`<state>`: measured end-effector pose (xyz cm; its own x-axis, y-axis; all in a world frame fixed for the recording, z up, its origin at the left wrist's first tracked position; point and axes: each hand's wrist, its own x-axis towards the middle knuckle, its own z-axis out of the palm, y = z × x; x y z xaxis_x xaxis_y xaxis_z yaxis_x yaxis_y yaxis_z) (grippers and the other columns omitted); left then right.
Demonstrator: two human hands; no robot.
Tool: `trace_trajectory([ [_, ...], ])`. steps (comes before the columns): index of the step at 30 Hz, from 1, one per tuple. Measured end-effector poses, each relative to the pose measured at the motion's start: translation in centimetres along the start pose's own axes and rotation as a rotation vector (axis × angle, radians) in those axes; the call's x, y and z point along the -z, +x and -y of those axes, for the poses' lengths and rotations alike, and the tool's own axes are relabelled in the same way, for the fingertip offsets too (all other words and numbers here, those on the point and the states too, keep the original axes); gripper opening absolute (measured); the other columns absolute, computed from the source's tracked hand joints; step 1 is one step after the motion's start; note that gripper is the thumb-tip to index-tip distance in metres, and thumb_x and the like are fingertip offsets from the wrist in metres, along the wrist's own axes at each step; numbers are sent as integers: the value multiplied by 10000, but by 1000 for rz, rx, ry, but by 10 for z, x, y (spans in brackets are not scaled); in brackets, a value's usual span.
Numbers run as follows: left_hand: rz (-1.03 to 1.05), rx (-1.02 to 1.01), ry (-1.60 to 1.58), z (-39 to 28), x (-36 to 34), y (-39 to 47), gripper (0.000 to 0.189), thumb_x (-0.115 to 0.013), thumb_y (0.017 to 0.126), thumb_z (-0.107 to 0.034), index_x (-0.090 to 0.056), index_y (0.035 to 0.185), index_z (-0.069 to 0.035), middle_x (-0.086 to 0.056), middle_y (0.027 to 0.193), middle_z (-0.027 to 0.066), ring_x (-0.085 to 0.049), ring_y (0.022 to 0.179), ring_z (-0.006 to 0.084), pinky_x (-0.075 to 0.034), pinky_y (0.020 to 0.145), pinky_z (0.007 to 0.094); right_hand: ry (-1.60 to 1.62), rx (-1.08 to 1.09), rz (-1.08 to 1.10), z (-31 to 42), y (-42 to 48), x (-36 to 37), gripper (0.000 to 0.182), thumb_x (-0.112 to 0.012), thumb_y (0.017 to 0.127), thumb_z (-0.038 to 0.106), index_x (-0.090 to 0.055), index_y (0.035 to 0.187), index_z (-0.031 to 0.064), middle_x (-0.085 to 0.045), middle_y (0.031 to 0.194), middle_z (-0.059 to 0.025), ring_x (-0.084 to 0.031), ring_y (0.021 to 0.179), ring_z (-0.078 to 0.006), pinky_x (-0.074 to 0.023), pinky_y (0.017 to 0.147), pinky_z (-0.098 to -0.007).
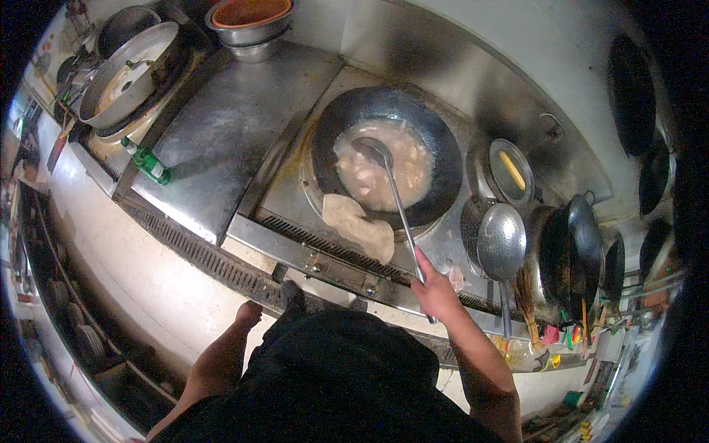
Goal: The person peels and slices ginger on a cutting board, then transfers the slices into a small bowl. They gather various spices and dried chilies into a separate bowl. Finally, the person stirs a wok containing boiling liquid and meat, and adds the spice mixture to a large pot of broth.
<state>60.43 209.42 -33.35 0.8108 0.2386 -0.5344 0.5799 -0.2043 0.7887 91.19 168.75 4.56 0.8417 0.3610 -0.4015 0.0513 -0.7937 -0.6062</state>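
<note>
My right hand (435, 290) grips the handle of a long metal ladle (396, 191). The ladle's bowl rests in the cloudy, bubbling liquid (407, 166) inside a large black wok (443, 138). Pale pieces, perhaps meat, show in that liquid. A folded beige cloth (357, 227) lies against the wok's near rim, left of the ladle's handle. Low beside my body, away from the stove, hangs my left hand (250, 313). Its fingers look curled, and nothing can be seen in it.
A green bottle (147, 161) lies on the steel counter (232, 122). Another wide pan (130, 83) with liquid stands far left. Stacked bowls (249, 27) sit at the back. To the right are a perforated skimmer (501, 241), a yellow-handled lid (510, 171), more woks (581, 243) and a bamboo brush (525, 310).
</note>
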Motion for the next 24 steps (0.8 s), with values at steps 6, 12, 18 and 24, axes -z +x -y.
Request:
trace_trajectory([
  [6, -21, 146, -123, 20, -5, 3, 135, -656, 751, -227, -584, 773, -116, -597, 764, 63, -592, 756, 246, -485, 711, 374, -67, 239, -161, 9, -26, 13, 667, -559, 896, 93, -296, 1493, 229, -531, 608, -50, -515, 424, -135, -459, 436, -317],
  [12, 42, -29, 11, 56, 13, -15, 72, -611, 814, -191, -592, 798, -123, -590, 743, 42, -595, 691, 215, -492, 636, 360, 64, 10, 32, -2, -14, -9, 678, -542, 901, 97, -267, 1502, 250, -553, 628, -62, -516, 417, -140, -473, 445, -310],
  [18, 32, 275, 6, 24, 7, -1, 139, -642, 779, -276, -619, 727, -150, -624, 769, 18, -613, 829, 206, -469, 781, 344, 26, 41, -77, 13, -32, 6, 668, -548, 901, 115, -274, 1496, 243, -567, 640, -97, -535, 414, -173, -482, 445, -341],
  [24, 2, -35, -117, 49, 4, 10, 126, -664, 741, -261, -634, 745, -139, -631, 763, 32, -623, 836, 235, -479, 758, 345, -16, -94, 69, 21, 5, -3, 662, -544, 897, 119, -279, 1495, 220, -599, 639, -129, -559, 432, -198, -476, 462, -352],
])
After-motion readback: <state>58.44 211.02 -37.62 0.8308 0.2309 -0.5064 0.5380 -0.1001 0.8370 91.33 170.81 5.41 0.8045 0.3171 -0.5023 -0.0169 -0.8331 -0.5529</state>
